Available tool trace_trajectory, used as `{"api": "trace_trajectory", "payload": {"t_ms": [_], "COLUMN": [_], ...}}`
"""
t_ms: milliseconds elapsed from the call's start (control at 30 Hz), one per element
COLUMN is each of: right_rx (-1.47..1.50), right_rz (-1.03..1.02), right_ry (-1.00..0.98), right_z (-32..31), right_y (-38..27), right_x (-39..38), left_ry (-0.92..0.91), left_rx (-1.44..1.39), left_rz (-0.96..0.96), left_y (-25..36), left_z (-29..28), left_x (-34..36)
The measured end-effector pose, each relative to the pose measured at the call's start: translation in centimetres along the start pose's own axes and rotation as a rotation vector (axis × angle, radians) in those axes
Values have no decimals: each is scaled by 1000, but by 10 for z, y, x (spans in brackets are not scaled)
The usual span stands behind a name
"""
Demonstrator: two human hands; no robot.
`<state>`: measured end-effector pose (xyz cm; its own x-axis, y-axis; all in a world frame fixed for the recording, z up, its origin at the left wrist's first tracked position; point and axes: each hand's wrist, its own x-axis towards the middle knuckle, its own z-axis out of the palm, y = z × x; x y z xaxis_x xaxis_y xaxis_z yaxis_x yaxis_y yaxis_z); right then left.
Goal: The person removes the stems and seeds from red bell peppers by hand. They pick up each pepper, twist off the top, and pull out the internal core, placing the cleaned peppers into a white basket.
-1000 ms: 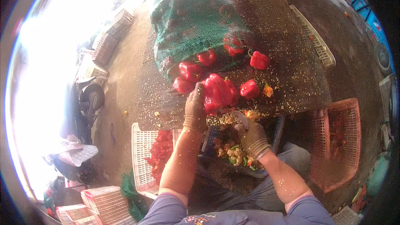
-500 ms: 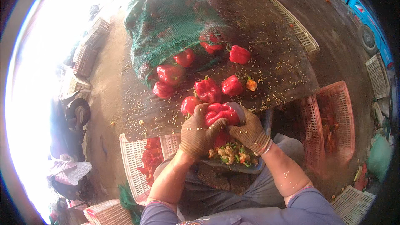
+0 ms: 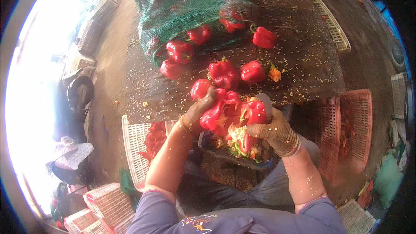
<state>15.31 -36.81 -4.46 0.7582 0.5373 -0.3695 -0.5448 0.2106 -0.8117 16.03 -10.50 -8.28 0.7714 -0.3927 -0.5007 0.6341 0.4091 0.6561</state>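
Observation:
A red bell pepper [image 3: 211, 117] is split open between my two gloved hands, its pale seedy core showing. My left hand [image 3: 195, 113] is closed on the left part. My right hand [image 3: 277, 133] grips the right part [image 3: 256, 112], with the seedy core [image 3: 236, 134] hanging beside it. A grey rounded thing [image 3: 265, 101] shows at the right fingers; its kind is unclear. Below the hands is a blue-rimmed tub [image 3: 269, 164] of cores and green stems. Just beyond lie whole peppers, among them one [image 3: 224, 74] in the middle and another [image 3: 252, 72] to its right.
A green mesh sack [image 3: 186, 11] spills peppers onto the dark, seed-strewn table [image 3: 299, 67]. At left, a white crate [image 3: 136, 136] holds red pepper pieces [image 3: 155, 141]. Red crates [image 3: 362, 125] stand at right. A long pale crate [image 3: 329, 19] lies beyond the table's right edge.
The pepper, whole-looking and held in both hands before, is now pulled open into two parts. My hands have moved apart. The view has shifted, so the sack sits higher in the picture.

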Motion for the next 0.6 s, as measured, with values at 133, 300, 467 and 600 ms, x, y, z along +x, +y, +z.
{"api": "trace_trajectory", "payload": {"t_ms": [133, 300, 467, 600], "right_rx": [98, 112, 51, -116], "right_rz": [-41, -53, -29, -67], "right_ry": [37, 86, 83, 133], "right_z": [-1, 4, 4, 2], "right_y": [5, -1, -3, 8], "right_x": [0, -4, 0, 5], "left_ry": [-13, 341, 377, 224], "left_rx": [131, 564, 1094, 1694], "left_rz": [-43, 222, 891, 879], "left_y": [14, 22, 23, 20], "left_z": [4, -3, 27, 46], "left_x": [3, -14, -51, -53]}}
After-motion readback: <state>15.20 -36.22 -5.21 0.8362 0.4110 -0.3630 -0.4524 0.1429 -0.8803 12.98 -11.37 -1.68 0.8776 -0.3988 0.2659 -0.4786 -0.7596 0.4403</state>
